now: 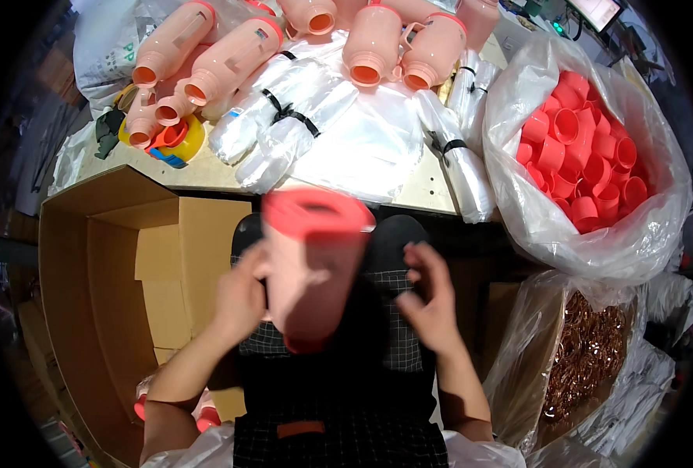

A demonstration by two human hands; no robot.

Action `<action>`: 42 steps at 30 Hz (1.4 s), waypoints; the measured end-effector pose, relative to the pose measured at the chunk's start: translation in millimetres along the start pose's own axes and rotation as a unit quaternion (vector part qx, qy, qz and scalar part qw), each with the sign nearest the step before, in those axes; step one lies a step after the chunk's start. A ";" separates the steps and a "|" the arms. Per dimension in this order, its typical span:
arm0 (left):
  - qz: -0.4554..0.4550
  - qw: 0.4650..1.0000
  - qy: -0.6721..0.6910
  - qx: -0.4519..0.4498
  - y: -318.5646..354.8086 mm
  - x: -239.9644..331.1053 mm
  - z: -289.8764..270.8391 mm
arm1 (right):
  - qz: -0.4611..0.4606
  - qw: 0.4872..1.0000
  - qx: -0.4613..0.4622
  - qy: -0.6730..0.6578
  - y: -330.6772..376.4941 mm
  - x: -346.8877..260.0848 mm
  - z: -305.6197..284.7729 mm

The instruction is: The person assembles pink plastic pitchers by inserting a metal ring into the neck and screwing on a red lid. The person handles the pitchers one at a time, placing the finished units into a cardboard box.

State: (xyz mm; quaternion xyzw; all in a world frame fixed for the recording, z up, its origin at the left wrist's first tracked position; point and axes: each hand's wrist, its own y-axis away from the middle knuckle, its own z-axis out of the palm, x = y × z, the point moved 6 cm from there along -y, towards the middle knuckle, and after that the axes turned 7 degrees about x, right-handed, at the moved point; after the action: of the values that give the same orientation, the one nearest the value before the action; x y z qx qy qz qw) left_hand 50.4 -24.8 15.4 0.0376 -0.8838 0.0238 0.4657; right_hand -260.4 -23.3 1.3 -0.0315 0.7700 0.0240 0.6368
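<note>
Above my lap a pink thermos jug [315, 269] is held up, blurred by motion, with its broad red end toward the top and a darker red end toward my lap. My left hand [246, 292] is closed at its left side; the fingers are partly hidden behind it, where the handle may be. To the right, my right hand [430, 300] is apart from the jug, fingers spread and bent, holding nothing. Several similar pink jugs [241, 58] lie and stand on the worktable [428, 187], most with their open necks toward me.
Clear plastic bags [362, 148] and black-tied bundles cover the table's middle. At right a plastic sack [510, 179] holds red cups [576, 156]; below it stands a lined box of copper-coloured pieces [588, 359]. An open carton [112, 273] at left contains some pink-and-red items [206, 413].
</note>
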 end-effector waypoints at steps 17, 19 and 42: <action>0.176 0.979 -0.107 -0.005 -215.1 -13.5 156.1 | -0.095 0.986 -0.140 0.010 -82.2 -12.2 -9.8; 0.109 0.987 -0.115 -0.009 -220.1 -16.4 150.0 | -0.109 0.985 -0.129 0.039 -95.3 2.5 -14.3; -0.099 0.722 0.605 -0.322 -101.3 59.7 119.5 | -0.006 0.852 0.409 -0.327 -71.4 106.6 -100.4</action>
State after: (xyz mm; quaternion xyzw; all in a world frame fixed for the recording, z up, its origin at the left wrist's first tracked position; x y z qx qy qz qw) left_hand -72.4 -137.5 -2.1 -0.0502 -0.3603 -0.2908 0.8849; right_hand -373.1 -104.2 -84.3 0.2367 0.4571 -0.2885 0.8073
